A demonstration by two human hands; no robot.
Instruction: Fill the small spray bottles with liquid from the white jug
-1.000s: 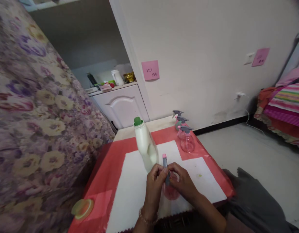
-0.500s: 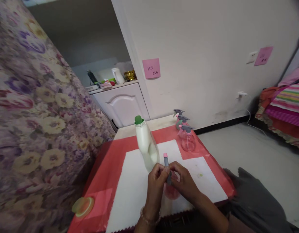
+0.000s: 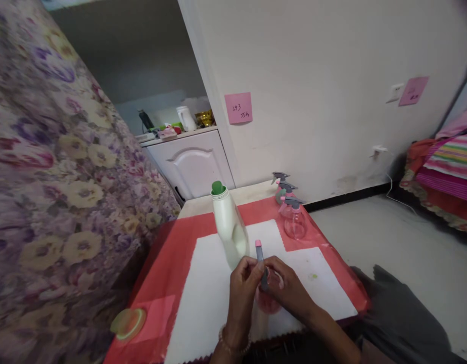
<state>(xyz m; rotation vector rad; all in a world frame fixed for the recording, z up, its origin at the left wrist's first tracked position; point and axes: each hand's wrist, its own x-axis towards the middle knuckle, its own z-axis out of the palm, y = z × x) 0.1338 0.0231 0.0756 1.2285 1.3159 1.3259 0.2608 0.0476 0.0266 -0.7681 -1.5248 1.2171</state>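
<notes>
Between my two hands stands a clear pinkish spray bottle (image 3: 269, 302) with a grey spray head (image 3: 260, 254) tipped by a pink nozzle. My left hand (image 3: 245, 283) has its fingers closed round the spray head, thumb on top. From the other side, my right hand (image 3: 285, 283) grips the same bottle near its neck; part of the grip is hidden. Just beyond my left hand, a pale green jug (image 3: 228, 222) with an open mouth and a green spout stands upright on the white cloth (image 3: 203, 293).
Several spray bottles (image 3: 295, 225) stand in a row at the table's far right. A round yellow-green lid (image 3: 129, 323) lies at the near left on the red tablecloth (image 3: 169, 253). A floral curtain (image 3: 85, 202) hangs on the left; the wall (image 3: 313, 101) rises behind the table.
The view has shifted very slightly. Both hands keep their hold on the spray bottle, with no clear movement of other things.
</notes>
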